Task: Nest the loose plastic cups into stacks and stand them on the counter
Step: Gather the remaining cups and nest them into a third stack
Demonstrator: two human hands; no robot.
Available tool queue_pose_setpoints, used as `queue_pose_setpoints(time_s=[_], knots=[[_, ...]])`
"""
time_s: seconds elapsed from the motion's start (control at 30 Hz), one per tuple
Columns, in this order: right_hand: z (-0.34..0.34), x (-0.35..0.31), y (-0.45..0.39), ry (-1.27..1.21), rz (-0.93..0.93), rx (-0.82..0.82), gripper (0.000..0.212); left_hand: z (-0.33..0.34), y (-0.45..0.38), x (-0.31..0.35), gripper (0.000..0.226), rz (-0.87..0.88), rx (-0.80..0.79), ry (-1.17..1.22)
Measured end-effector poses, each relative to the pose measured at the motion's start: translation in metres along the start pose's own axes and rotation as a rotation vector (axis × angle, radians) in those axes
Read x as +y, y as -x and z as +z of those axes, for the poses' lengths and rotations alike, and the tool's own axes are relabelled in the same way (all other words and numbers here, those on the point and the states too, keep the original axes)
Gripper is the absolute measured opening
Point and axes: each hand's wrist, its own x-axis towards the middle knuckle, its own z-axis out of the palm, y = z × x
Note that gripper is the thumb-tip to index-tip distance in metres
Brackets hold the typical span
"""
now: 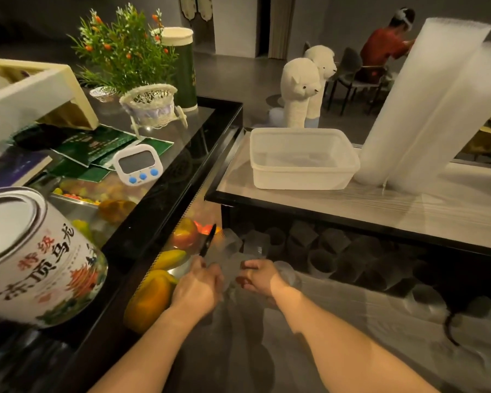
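Both my hands reach down below the counter (408, 205) into a dim shelf full of loose clear plastic cups (338, 251). My left hand (199, 287) and my right hand (260, 276) each grip clear cups (233, 268) held between them; how the cups fit together is hard to tell. Two tall stacks of nested cups (425, 109) stand on the counter at the right, leaning.
A clear plastic tub (304, 157) sits on the counter beside the stacks. A black knife (209, 239) points up by my left hand, next to fruit (153, 299). A large tin (37, 256), timer (138, 164) and plant (125, 49) are at left. A person (386, 46) sits far back.
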Motion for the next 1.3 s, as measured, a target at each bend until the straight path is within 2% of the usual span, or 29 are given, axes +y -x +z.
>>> queue_pose_setpoints(time_s=[0.1,0.17,0.23,0.3,0.4,0.47,0.53,0.67,0.77,0.83,1.0,1.2,1.3], knots=[[-0.003,0.001,0.01,-0.029,-0.009,0.023,0.027,-0.001,0.003,0.0,0.019,0.056,0.087,0.154],[-0.01,0.003,0.016,-0.058,-0.015,0.096,0.016,-0.008,0.005,0.004,0.017,0.046,0.052,0.224],[-0.021,0.007,0.024,-0.094,-0.016,0.196,0.019,-0.014,0.007,0.008,0.023,0.022,0.026,0.29],[-0.036,0.011,0.033,0.033,-0.157,0.316,0.026,-0.018,0.006,0.011,0.026,-0.015,0.0,0.32],[-0.052,0.006,0.065,0.141,-0.405,0.407,0.018,-0.025,0.009,0.017,0.037,-0.045,-0.039,0.268],[-0.057,-0.001,0.086,0.084,-0.491,0.413,0.01,-0.026,0.011,0.019,0.045,-0.022,-0.055,0.249],[-0.058,-0.009,0.1,0.03,-0.552,0.392,0.008,-0.024,0.013,0.022,0.055,0.003,-0.092,0.339],[-0.056,-0.024,0.119,-0.04,-0.621,0.257,0.024,-0.023,0.014,0.027,0.094,0.086,-0.104,0.491],[-0.058,-0.03,0.125,0.039,-0.627,0.148,0.038,-0.026,0.011,0.028,0.107,0.162,-0.082,0.541],[-0.058,-0.031,0.125,0.1,-0.619,0.128,0.042,-0.027,0.008,0.028,0.105,0.191,-0.084,0.559],[-0.054,-0.03,0.118,0.149,-0.589,0.144,0.042,-0.026,0.006,0.028,0.077,0.216,-0.078,0.558],[-0.056,-0.028,0.104,0.095,-0.595,0.246,0.039,-0.023,0.004,0.022,0.072,0.197,-0.061,0.693],[-0.054,-0.027,0.103,0.125,-0.588,0.217,0.035,-0.026,0.002,0.025,0.081,0.203,-0.099,0.75]])
